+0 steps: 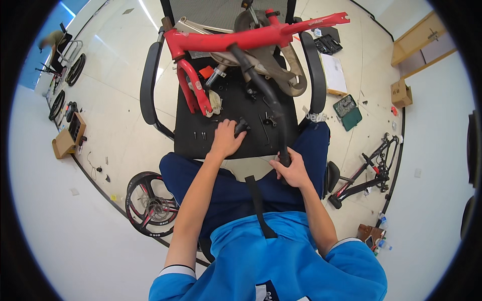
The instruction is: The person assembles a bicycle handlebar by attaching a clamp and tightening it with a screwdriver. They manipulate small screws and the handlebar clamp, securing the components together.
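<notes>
A red bicycle frame [236, 39] with its red fork [193, 90] lies across a black office chair [226, 125] in front of me. A black handlebar stem [261, 85] runs down from the frame toward my lap. My right hand [290, 169] grips its lower end. On the chair seat, my left hand [226, 139] closes over a small black part [242, 125]. Small bolts [199, 134] and black fittings [270, 119] lie loose on the seat beside that hand.
A black bicycle wheel [149, 203] lies on the floor at my lower left. Another black bicycle frame [369, 170] lies at the right, with a green tool case [349, 111], cardboard boxes [400, 93] and white sheets [334, 72]. More wheels [75, 69] stand far left.
</notes>
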`<act>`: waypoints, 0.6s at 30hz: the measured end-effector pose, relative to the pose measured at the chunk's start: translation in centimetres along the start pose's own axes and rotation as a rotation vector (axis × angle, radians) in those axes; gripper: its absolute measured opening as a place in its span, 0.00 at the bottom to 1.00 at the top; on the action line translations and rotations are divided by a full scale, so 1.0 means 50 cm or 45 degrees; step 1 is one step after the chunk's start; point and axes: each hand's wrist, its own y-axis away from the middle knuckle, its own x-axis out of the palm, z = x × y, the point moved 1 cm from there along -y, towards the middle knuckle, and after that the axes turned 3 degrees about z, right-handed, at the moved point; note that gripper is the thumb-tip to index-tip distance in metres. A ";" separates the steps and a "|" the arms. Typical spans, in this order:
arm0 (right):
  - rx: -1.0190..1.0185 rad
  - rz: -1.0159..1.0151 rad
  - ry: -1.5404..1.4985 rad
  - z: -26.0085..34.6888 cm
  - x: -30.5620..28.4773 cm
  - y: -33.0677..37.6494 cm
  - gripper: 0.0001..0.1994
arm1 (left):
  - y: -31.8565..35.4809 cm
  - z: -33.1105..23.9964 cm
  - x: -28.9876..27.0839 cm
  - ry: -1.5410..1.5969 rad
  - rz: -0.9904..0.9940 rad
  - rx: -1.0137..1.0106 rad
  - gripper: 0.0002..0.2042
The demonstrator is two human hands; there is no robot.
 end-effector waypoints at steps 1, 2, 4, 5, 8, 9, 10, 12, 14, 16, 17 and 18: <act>-0.035 0.002 -0.072 0.016 0.002 0.001 0.12 | 0.005 -0.009 -0.002 0.202 -0.123 0.022 0.16; -0.070 0.006 -0.144 0.034 0.005 0.002 0.12 | 0.002 -0.015 -0.004 0.408 -0.105 -0.041 0.15; -0.108 0.041 -0.272 0.044 0.003 -0.002 0.12 | 0.008 -0.061 -0.028 0.829 -0.047 -0.175 0.15; -0.120 0.086 -0.328 0.050 -0.001 -0.018 0.12 | 0.003 -0.060 -0.019 0.926 -0.119 -0.153 0.14; -0.101 0.111 -0.376 0.080 -0.010 -0.033 0.13 | -0.001 -0.112 -0.058 1.060 -0.187 -0.036 0.14; -0.073 0.087 -0.350 0.092 -0.010 -0.030 0.12 | 0.001 -0.128 -0.075 1.049 -0.211 -0.022 0.13; -0.049 0.060 -0.326 0.098 -0.010 -0.029 0.12 | 0.001 -0.144 -0.092 1.036 -0.231 -0.004 0.13; 0.020 -0.009 -0.194 0.098 -0.001 -0.029 0.12 | 0.002 -0.161 -0.112 0.979 -0.297 0.053 0.13; 0.014 -0.060 0.032 0.081 0.000 -0.028 0.13 | 0.004 -0.171 -0.125 0.889 -0.387 0.131 0.14; -0.058 -0.079 0.346 0.056 0.003 -0.028 0.16 | 0.007 -0.181 -0.135 0.766 -0.439 0.181 0.13; -0.071 -0.081 0.467 0.046 0.005 -0.023 0.16 | 0.009 -0.182 -0.137 0.705 -0.464 0.205 0.13; -0.059 -0.079 0.508 0.044 0.009 -0.018 0.16 | 0.011 -0.177 -0.135 0.655 -0.472 0.213 0.14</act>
